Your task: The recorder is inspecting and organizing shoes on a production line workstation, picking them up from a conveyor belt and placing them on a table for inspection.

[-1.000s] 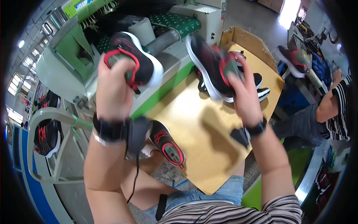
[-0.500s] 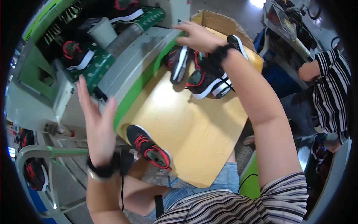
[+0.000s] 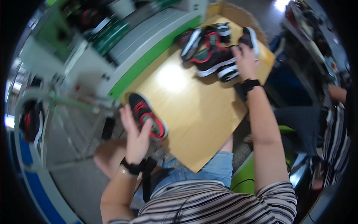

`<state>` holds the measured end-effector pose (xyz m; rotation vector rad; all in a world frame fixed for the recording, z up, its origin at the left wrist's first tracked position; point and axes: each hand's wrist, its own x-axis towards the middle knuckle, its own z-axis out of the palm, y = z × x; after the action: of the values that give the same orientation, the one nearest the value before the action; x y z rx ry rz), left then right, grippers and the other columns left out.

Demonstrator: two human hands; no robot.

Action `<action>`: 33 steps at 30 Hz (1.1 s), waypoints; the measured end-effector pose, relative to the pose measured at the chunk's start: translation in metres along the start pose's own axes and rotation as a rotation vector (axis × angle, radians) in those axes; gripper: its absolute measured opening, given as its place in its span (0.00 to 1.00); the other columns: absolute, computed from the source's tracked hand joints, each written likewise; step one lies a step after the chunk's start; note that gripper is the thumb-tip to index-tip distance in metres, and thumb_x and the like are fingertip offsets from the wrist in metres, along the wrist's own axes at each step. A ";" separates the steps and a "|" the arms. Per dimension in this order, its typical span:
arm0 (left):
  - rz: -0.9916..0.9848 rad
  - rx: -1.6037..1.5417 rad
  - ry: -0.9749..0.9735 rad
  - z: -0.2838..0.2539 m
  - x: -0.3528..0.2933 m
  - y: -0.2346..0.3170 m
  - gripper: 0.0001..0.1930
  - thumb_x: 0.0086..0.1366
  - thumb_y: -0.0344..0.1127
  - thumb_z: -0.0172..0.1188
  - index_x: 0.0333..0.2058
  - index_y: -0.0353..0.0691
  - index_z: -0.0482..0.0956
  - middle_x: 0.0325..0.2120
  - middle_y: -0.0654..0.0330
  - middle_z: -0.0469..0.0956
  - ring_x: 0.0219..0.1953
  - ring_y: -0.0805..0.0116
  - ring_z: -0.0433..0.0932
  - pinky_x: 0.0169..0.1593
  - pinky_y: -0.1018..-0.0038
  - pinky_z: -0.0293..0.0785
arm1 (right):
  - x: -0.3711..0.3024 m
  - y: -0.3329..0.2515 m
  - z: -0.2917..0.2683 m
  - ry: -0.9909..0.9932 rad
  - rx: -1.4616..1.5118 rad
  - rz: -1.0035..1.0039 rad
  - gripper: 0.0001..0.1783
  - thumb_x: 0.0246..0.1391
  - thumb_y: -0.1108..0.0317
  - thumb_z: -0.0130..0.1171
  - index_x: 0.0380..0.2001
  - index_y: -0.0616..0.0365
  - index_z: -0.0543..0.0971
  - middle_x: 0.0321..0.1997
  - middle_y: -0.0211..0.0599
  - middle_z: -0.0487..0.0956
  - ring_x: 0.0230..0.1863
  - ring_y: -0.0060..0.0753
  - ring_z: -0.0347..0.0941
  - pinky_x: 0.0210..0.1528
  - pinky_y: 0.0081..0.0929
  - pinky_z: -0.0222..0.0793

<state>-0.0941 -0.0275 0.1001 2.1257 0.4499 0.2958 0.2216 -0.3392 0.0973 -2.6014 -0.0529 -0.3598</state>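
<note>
A single black sneaker with red laces and a white sole lies on the left edge of the wooden board. My left hand is at its heel end, fingers and thumb spread; the thumb overlaps the shoe, and I cannot tell whether it touches. Toward the far end, several black sneakers with red trim lie heaped together, some on their sides. My right hand reaches over the right side of this heap with its fingers apart, beside a black shoe with a white sole.
A grey machine with a green edge strip borders the board on the left, and a shoe rests on its green conveyor. A cardboard box stands at the far end. A person in a striped shirt is at the right.
My left hand has come down from beside the machine to the single shoe. My right hand has moved right and back, from above the machine edge to the heap. The view has shifted.
</note>
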 end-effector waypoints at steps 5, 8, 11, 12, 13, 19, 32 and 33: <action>0.002 0.015 0.046 0.018 -0.024 0.008 0.47 0.66 0.37 0.64 0.73 0.37 0.41 0.74 0.40 0.31 0.76 0.46 0.36 0.74 0.58 0.42 | 0.007 -0.043 0.039 -0.145 0.121 -0.273 0.27 0.64 0.39 0.49 0.50 0.46 0.82 0.58 0.43 0.78 0.66 0.49 0.66 0.72 0.70 0.33; 0.164 0.070 0.095 0.033 -0.031 0.038 0.50 0.62 0.32 0.65 0.73 0.36 0.40 0.74 0.43 0.32 0.76 0.46 0.38 0.74 0.57 0.45 | -0.014 -0.066 0.059 0.235 0.077 -0.434 0.18 0.62 0.46 0.55 0.39 0.48 0.82 0.42 0.37 0.80 0.50 0.47 0.72 0.67 0.64 0.45; 0.328 0.111 0.067 0.056 -0.018 0.055 0.52 0.59 0.32 0.67 0.73 0.33 0.39 0.73 0.39 0.34 0.75 0.40 0.38 0.74 0.54 0.41 | -0.045 -0.090 0.043 0.107 0.412 -0.746 0.12 0.57 0.56 0.62 0.27 0.51 0.81 0.32 0.33 0.78 0.47 0.43 0.72 0.66 0.52 0.49; 0.372 0.133 0.038 0.072 -0.004 0.061 0.53 0.58 0.32 0.67 0.73 0.33 0.38 0.73 0.37 0.34 0.75 0.38 0.37 0.74 0.51 0.40 | -0.050 -0.090 0.044 0.032 0.535 -0.911 0.10 0.56 0.60 0.64 0.27 0.53 0.80 0.30 0.35 0.77 0.44 0.43 0.72 0.65 0.52 0.52; 0.413 0.165 0.009 0.088 0.012 0.065 0.54 0.58 0.33 0.67 0.73 0.32 0.37 0.73 0.35 0.34 0.75 0.36 0.37 0.74 0.49 0.38 | -0.060 -0.099 0.041 -0.086 0.566 -1.029 0.09 0.56 0.62 0.64 0.27 0.54 0.80 0.29 0.35 0.77 0.40 0.44 0.73 0.64 0.53 0.54; -0.022 -0.185 0.007 0.154 0.110 0.061 0.58 0.52 0.40 0.69 0.74 0.42 0.38 0.70 0.24 0.32 0.74 0.32 0.33 0.74 0.56 0.40 | -0.010 -0.077 0.044 0.131 0.767 -0.451 0.12 0.62 0.65 0.58 0.45 0.59 0.83 0.44 0.44 0.82 0.46 0.41 0.78 0.50 0.33 0.73; -0.243 -0.280 0.451 0.169 0.187 0.033 0.45 0.51 0.31 0.71 0.65 0.38 0.55 0.62 0.37 0.59 0.61 0.42 0.65 0.66 0.58 0.63 | -0.119 0.105 0.002 0.332 0.947 0.280 0.51 0.55 0.51 0.71 0.68 0.71 0.55 0.62 0.52 0.68 0.62 0.43 0.67 0.67 0.38 0.60; -0.173 -0.278 0.336 0.157 0.179 0.024 0.42 0.52 0.30 0.69 0.64 0.38 0.58 0.60 0.39 0.61 0.60 0.44 0.67 0.65 0.60 0.64 | -0.119 0.097 0.006 0.263 1.097 0.269 0.53 0.54 0.50 0.71 0.69 0.71 0.54 0.68 0.57 0.63 0.70 0.45 0.60 0.71 0.37 0.55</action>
<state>0.1314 -0.0811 0.0404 1.7574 0.7386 0.5846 0.1183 -0.4174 0.0143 -1.4440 0.1502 -0.4127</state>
